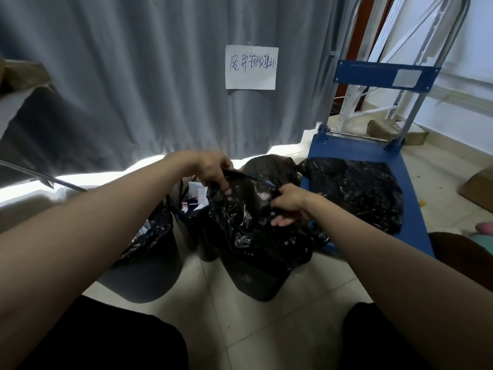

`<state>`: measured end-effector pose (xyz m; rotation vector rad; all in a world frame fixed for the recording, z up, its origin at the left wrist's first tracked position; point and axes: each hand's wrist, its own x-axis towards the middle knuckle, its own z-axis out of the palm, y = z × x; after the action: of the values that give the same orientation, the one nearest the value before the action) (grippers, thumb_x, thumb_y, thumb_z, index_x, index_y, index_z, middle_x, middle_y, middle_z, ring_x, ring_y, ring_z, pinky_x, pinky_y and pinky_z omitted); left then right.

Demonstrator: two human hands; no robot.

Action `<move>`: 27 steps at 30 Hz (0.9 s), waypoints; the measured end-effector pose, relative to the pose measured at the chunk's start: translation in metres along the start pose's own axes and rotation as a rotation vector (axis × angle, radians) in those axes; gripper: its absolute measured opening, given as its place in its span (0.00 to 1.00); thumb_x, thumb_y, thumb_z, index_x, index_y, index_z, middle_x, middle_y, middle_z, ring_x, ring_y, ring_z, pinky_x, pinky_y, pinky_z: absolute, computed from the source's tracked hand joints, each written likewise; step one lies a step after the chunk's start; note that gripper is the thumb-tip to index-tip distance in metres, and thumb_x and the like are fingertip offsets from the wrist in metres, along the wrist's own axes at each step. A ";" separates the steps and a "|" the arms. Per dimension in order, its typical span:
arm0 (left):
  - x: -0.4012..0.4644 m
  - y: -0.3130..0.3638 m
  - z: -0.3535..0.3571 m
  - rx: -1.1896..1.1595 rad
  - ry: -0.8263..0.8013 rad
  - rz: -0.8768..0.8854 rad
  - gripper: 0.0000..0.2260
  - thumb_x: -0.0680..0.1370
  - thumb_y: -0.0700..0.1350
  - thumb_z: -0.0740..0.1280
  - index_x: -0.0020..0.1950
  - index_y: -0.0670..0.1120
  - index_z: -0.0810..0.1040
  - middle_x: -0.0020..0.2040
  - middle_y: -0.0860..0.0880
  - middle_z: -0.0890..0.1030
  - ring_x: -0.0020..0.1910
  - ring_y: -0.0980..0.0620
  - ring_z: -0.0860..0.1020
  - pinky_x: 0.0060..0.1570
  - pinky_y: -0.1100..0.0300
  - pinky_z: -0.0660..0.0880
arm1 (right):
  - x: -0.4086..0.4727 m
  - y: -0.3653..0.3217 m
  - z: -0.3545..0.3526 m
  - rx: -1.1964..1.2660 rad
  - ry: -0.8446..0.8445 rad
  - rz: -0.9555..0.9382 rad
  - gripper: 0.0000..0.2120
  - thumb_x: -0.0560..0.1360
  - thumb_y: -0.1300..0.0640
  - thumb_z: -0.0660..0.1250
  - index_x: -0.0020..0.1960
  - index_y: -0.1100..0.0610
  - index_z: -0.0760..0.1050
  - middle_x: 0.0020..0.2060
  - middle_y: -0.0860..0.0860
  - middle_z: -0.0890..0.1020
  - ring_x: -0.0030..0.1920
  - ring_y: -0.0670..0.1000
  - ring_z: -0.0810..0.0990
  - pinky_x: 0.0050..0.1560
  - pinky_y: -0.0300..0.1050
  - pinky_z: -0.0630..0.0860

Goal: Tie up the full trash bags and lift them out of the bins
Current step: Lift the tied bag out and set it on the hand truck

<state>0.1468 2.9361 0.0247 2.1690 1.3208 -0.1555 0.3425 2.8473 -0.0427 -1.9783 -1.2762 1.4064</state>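
A black trash bag [248, 231] sits in a dark bin [256, 285] at the centre of the floor. My left hand [213, 170] pinches the bag's upper left rim and holds it up. My right hand [289, 204] grips the rim on the right side, fingers curled into the plastic. To the left stands a second dark bin [149, 273] with a black liner [149, 233]; paper waste [196, 198] shows in its mouth. Two filled black bags lie behind: one [269, 166] at the curtain, another [354, 190] on the cart.
A blue platform cart [408, 166] with a metal handle stands at the right. A grey curtain [160, 89] with a handwritten paper sign [250, 66] hangs behind. Cardboard boxes lie at the far right [477, 188] and upper left [24, 76]. Pale floor tiles [266, 329] lie in front.
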 end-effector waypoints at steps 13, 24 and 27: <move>0.025 0.013 0.029 0.167 0.450 0.215 0.10 0.70 0.36 0.71 0.40 0.49 0.73 0.40 0.49 0.79 0.44 0.47 0.77 0.40 0.57 0.71 | -0.003 0.026 -0.040 0.342 0.334 -0.177 0.15 0.72 0.60 0.71 0.35 0.53 0.65 0.31 0.55 0.72 0.26 0.49 0.72 0.22 0.37 0.69; 0.039 0.002 0.043 0.321 0.407 0.224 0.14 0.67 0.31 0.64 0.36 0.51 0.70 0.43 0.51 0.76 0.45 0.45 0.77 0.43 0.51 0.75 | 0.008 0.059 -0.055 0.062 0.416 -0.311 0.16 0.72 0.73 0.67 0.34 0.54 0.76 0.38 0.51 0.80 0.43 0.50 0.78 0.46 0.37 0.73; 0.043 0.004 0.047 0.328 0.453 0.233 0.13 0.69 0.31 0.64 0.38 0.51 0.74 0.46 0.53 0.73 0.46 0.47 0.76 0.41 0.53 0.72 | 0.016 0.065 -0.051 -0.257 0.538 -0.273 0.16 0.75 0.69 0.66 0.34 0.52 0.80 0.43 0.52 0.83 0.43 0.50 0.80 0.47 0.41 0.76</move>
<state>0.1808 2.9435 -0.0287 2.7336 1.3319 0.2427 0.4185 2.8369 -0.0774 -2.0475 -1.4367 0.5481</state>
